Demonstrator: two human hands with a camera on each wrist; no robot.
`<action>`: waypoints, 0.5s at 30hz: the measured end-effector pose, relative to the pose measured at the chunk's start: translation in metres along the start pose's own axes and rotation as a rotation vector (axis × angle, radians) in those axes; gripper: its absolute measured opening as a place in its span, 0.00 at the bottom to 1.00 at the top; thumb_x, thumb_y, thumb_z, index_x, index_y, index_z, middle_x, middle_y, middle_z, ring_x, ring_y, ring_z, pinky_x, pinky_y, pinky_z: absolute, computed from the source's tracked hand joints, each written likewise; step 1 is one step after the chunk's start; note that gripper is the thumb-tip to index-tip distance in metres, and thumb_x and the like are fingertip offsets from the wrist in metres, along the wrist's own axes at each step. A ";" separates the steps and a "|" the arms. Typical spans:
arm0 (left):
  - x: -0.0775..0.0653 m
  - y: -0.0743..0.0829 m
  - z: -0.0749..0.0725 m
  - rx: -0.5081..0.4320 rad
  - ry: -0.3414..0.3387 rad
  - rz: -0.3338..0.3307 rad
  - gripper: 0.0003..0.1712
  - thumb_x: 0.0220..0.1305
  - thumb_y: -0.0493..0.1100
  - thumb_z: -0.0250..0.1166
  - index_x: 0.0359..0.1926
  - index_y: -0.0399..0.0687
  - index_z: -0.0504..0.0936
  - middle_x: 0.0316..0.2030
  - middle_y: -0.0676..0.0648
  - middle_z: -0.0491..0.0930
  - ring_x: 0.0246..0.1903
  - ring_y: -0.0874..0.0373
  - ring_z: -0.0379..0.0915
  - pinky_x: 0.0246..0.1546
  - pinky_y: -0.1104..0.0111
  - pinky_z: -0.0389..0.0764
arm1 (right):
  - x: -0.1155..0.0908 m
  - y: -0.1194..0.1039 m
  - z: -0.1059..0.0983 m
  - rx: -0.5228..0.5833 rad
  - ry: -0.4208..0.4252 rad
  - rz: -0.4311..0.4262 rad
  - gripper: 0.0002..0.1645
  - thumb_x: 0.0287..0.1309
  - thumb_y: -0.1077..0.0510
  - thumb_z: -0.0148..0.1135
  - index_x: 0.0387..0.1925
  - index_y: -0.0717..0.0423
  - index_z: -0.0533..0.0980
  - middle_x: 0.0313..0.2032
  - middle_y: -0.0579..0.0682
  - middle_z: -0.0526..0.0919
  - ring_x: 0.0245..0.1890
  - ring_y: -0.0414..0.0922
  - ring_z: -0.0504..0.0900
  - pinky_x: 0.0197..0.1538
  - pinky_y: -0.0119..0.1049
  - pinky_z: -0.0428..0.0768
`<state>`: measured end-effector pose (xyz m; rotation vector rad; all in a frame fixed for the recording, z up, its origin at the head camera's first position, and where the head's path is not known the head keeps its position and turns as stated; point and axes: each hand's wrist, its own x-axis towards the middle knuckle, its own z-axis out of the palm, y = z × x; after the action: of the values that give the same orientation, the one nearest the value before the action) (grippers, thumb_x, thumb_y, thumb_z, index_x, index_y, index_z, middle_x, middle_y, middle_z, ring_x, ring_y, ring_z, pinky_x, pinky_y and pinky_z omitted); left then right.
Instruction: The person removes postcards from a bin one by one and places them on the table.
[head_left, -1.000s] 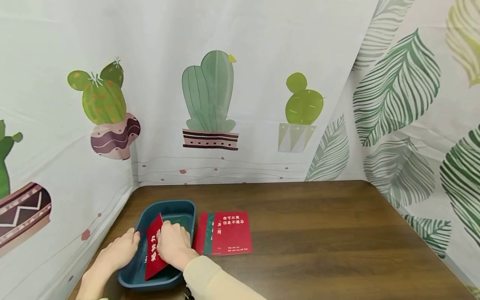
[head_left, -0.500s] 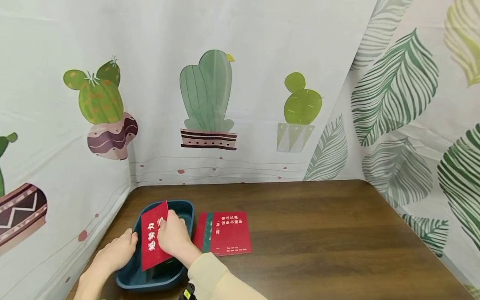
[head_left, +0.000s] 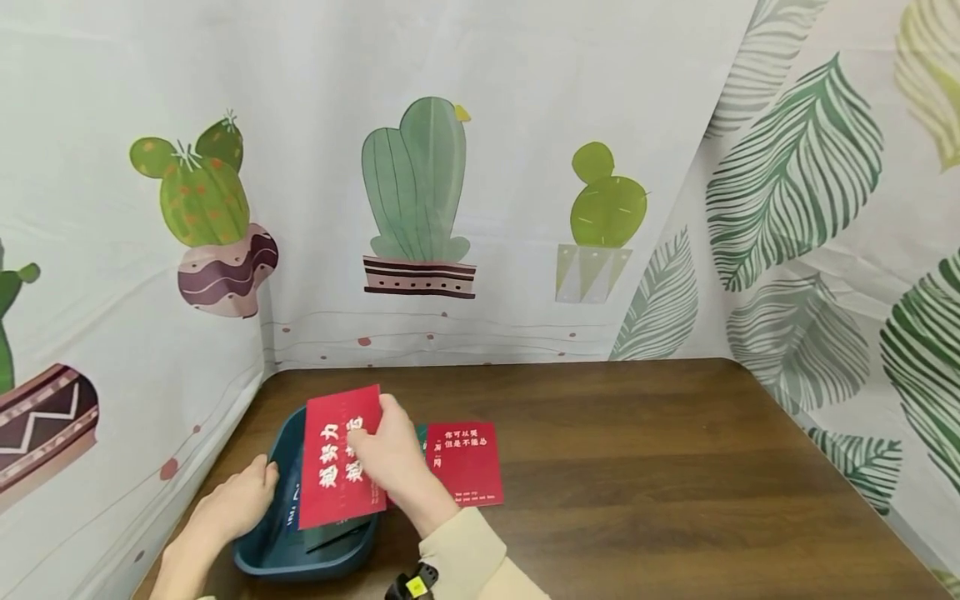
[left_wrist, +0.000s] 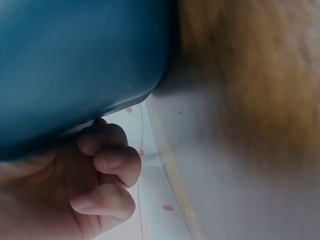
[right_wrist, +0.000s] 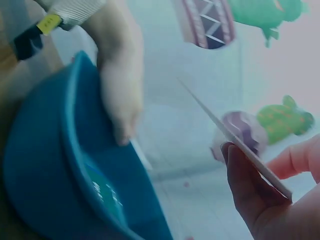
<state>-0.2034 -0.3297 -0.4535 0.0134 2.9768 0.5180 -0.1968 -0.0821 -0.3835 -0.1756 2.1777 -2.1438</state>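
Observation:
A red card (head_left: 330, 454) with white Chinese characters is pinched at its right edge by my right hand (head_left: 393, 454), thumb on the printed face. It is raised over a blue plastic basin (head_left: 300, 572) and covers much of it in the head view. Edge-on, the same card (right_wrist: 235, 140) looks thin in the right wrist view, fingers on one side and thumb on the other. My left hand (head_left: 238, 498) grips the basin's left rim, and the left wrist view has its fingers (left_wrist: 117, 162) curled at the rim. Inside the basin lies a dark green card (head_left: 333, 533), partly hidden.
Just right of the basin, a red card (head_left: 468, 471) with white writing lies on the brown wooden table (head_left: 637, 467). A strip of green card (head_left: 422, 432) shows at its left, partly behind my right hand. A cactus-print cloth (head_left: 510, 208) hangs behind and at the left.
My right hand has lifted the red card out of the basin, turned its face toward the camera and moved it right. The left hand has stayed on the basin's rim.

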 end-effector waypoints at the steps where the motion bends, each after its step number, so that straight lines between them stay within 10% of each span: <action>1: 0.000 0.000 0.000 0.004 0.006 0.000 0.23 0.77 0.50 0.36 0.44 0.35 0.68 0.36 0.31 0.78 0.38 0.32 0.77 0.33 0.41 0.73 | 0.000 -0.001 -0.006 0.014 0.003 -0.011 0.23 0.58 0.63 0.66 0.54 0.52 0.70 0.36 0.44 0.78 0.34 0.40 0.80 0.35 0.40 0.81; 15: 0.000 0.003 0.000 0.012 0.020 0.010 0.24 0.77 0.48 0.35 0.48 0.31 0.68 0.39 0.28 0.77 0.41 0.28 0.76 0.35 0.39 0.72 | 0.009 0.016 -0.093 0.036 -0.020 -0.024 0.14 0.58 0.63 0.66 0.45 0.61 0.73 0.33 0.53 0.83 0.30 0.46 0.84 0.33 0.42 0.83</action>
<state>-0.2030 -0.3268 -0.4525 0.0235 3.0011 0.5048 -0.2191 0.0091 -0.3978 -0.2213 2.1350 -2.1828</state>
